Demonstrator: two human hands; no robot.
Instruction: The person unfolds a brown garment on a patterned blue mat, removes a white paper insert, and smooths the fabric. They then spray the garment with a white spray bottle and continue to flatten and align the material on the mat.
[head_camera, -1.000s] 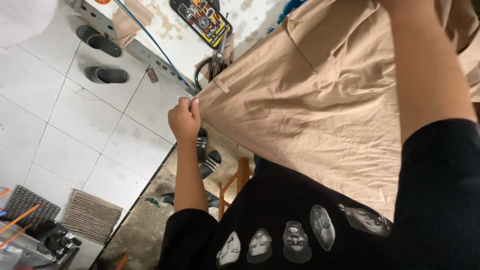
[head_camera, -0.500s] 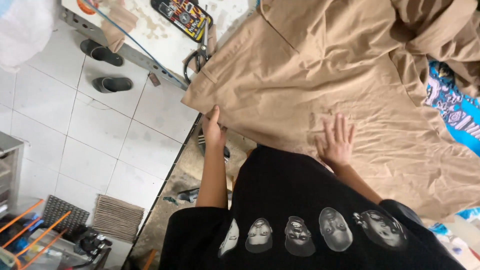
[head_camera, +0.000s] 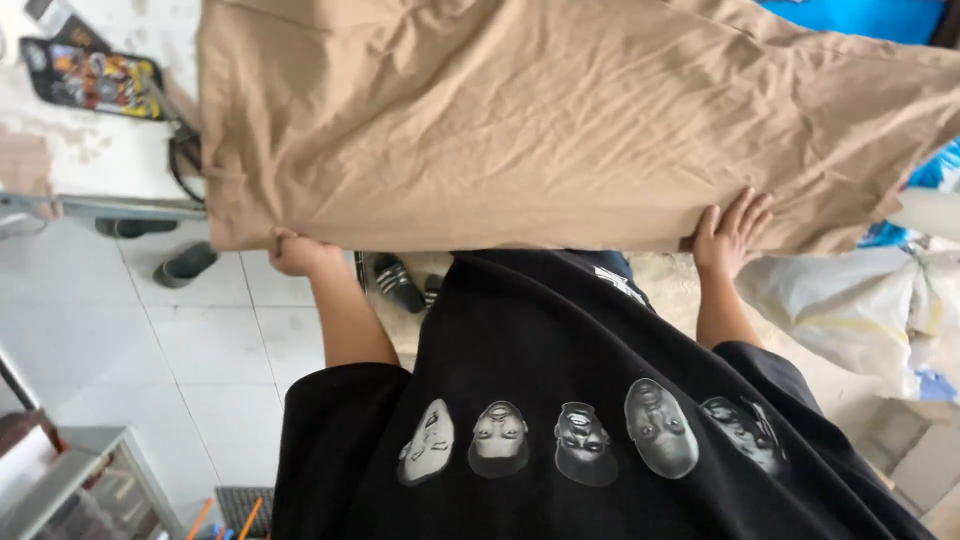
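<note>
A wide tan cloth (head_camera: 560, 120) — creased all over — is spread across the top of the view, its near edge held at both ends. The left hand (head_camera: 298, 252) is closed in a fist on the cloth's corner, while the right hand (head_camera: 732, 232) is laid on the edge with fingers spread (the thumb is tucked out of sight). Dark sandals (head_camera: 395, 280) are seen on the tiled floor (head_camera: 200, 340) below.

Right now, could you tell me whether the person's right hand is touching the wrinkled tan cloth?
Touching. The head view shows the right hand lying flat on the near edge of the tan cloth, fingers spread on the fabric.
</note>
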